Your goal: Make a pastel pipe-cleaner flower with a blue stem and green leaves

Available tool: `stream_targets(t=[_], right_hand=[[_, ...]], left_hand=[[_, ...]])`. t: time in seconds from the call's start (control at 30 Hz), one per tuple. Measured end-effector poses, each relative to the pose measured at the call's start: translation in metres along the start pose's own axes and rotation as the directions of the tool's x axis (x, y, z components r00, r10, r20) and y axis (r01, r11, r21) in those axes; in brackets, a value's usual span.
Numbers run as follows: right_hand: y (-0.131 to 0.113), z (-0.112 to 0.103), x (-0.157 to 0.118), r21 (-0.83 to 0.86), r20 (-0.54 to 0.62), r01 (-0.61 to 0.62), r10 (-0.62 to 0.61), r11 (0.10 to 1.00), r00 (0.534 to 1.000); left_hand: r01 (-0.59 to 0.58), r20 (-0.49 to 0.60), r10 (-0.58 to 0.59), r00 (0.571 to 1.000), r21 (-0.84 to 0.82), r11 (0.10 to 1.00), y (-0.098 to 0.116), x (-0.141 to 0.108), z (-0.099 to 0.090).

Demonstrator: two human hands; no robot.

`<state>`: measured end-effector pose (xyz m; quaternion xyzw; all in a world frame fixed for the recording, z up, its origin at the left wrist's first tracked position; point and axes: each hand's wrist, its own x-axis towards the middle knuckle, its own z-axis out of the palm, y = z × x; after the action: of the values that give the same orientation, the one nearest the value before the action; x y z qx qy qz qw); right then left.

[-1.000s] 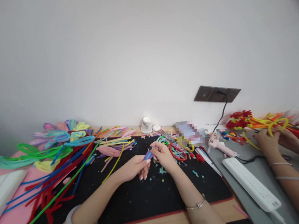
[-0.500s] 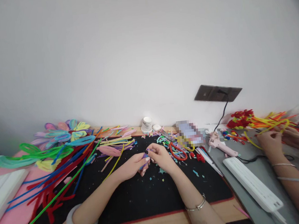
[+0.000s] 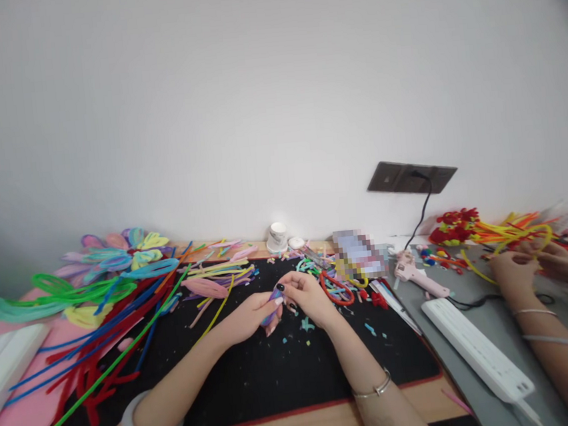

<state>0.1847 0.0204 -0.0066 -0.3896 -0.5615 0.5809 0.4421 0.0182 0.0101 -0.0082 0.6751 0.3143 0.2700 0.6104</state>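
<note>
Over the black mat, my left hand (image 3: 258, 316) is closed around a small purple pipe-cleaner piece (image 3: 267, 320), mostly hidden by the fingers. My right hand (image 3: 306, 295) meets it from the right, thumb and fingertips pinched at the upper end of the same piece. Behind the left wrist lie a pink pipe-cleaner petal (image 3: 205, 288) and a bunch of pastel pipe cleaners (image 3: 224, 269). Small cut scraps (image 3: 307, 324) are scattered just below my right hand. A red loop (image 3: 338, 291) rests beyond it.
A white cup (image 3: 277, 238) stands by the wall. Left are a pipe-cleaner flower (image 3: 117, 254) and a long green stem (image 3: 103, 376). To the right sit a pink glue gun (image 3: 418, 275) and a white power strip (image 3: 478, 348). A co-worker's hands (image 3: 518, 269) hold yellow pipe cleaner.
My right fingers have shifted slightly at the top of the purple piece, showing more of their dark nails. The left hand stays nearly in place. The view has moved a little.
</note>
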Motion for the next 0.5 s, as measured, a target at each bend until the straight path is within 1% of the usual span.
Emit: stream_targets(t=[0.17,0.27,0.33,0.4,0.5], right_hand=[[-0.0050,-0.0017,-0.0019,-0.036,0.049,0.007,-0.005,0.999,0.999],[-0.0081,0.0016,-0.0048,-0.166,0.061,0.052,-0.043,0.985,0.997],[-0.0084,0.0045,-0.0063,-0.274,0.045,0.121,-0.113,0.954,0.993],[-0.0075,0.0067,-0.0068,-0.347,0.013,0.169,-0.175,0.923,0.984],[-0.0058,0.0072,-0.0057,-0.363,-0.043,0.148,-0.175,0.920,0.984]], left_hand=[[-0.014,-0.039,0.014,0.999,0.000,1.000,-0.0012,0.0005,-0.0009],[0.009,-0.036,-0.008,0.999,0.032,0.999,-0.0026,0.0003,0.0007],[0.023,-0.027,-0.022,0.999,0.057,0.998,-0.0027,0.0002,0.0022],[0.031,-0.020,-0.030,0.999,0.069,0.997,-0.0022,0.0001,0.0033],[0.021,-0.024,-0.019,1.000,0.069,0.997,-0.0012,-0.0002,0.0038]])
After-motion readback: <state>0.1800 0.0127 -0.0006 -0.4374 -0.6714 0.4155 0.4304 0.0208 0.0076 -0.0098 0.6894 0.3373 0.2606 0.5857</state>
